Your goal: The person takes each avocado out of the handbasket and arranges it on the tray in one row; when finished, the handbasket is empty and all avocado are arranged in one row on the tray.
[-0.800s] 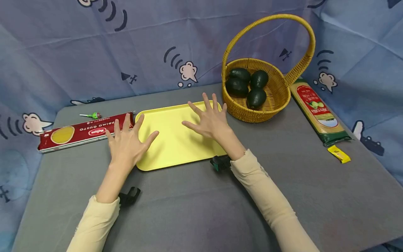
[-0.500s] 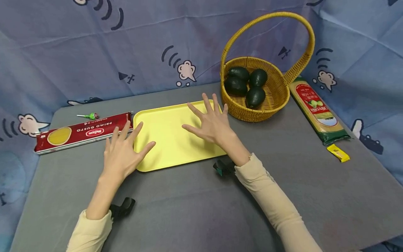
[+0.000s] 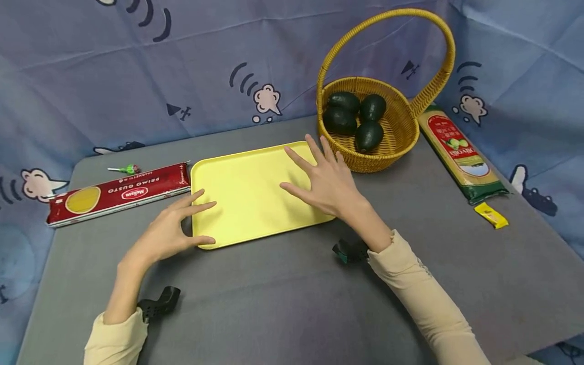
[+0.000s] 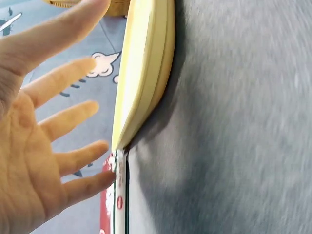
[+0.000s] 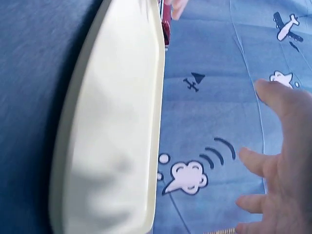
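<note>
A yellow rectangular tray (image 3: 246, 195) lies on the grey table, with nothing on it. By its left end my left hand (image 3: 164, 230) is held with fingers spread and thumb apart, the fingertips overlapping the tray's rim in the head view. Over the tray's right part hovers my right hand (image 3: 330, 185), palm down and fingers spread, holding nothing. The left wrist view shows the left palm (image 4: 29, 161) beside the tray's edge (image 4: 146, 73), also with nothing in its grasp. In the right wrist view the tray (image 5: 114, 107) stretches away beside the right hand's fingers (image 5: 263, 163).
A red spaghetti pack (image 3: 118, 195) lies left of the tray, a lollipop (image 3: 130, 169) behind it. A tall-handled wicker basket (image 3: 365, 163) with several avocados (image 3: 339, 120) stands back right. Beyond it are a green-and-gold packet (image 3: 458, 152) and a small yellow wrapped sweet (image 3: 491, 215).
My left hand has moved down and turned, its thumb dropping to the tray's near left corner. The right hand has shifted slightly right. The head view has tilted slightly; the tray stays put.
</note>
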Demonstrator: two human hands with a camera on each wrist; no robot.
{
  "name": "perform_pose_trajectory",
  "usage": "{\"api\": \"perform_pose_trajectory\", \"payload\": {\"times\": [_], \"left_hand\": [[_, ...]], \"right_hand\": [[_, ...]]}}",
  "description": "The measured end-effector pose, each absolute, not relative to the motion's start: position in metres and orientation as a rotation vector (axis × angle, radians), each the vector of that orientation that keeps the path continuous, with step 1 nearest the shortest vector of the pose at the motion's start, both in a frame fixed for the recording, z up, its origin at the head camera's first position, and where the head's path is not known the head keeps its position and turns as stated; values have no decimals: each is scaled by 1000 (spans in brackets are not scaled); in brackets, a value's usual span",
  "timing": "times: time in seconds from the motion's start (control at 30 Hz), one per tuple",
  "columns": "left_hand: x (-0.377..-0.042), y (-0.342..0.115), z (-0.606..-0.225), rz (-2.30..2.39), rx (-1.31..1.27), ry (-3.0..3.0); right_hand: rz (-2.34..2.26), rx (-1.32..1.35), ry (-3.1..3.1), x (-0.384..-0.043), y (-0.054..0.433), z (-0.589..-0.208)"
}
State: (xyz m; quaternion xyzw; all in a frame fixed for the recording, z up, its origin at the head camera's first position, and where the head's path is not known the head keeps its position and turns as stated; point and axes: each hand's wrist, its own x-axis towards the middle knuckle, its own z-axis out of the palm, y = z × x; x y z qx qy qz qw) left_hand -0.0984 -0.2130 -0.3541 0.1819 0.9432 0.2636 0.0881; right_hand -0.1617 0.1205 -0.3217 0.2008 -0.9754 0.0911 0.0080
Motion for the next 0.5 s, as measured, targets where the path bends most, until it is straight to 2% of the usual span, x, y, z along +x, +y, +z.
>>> {"api": "perform_pose_trajectory", "payload": {"times": [0.27,0.5], "left_hand": [[-99,-221,-360,808,690,2710],[-101,-219,-364,840,666,2744]], "right_hand": [[534,550,-2928,-161,153,-316],[865,522,-2746,-167,184,-309]]}}
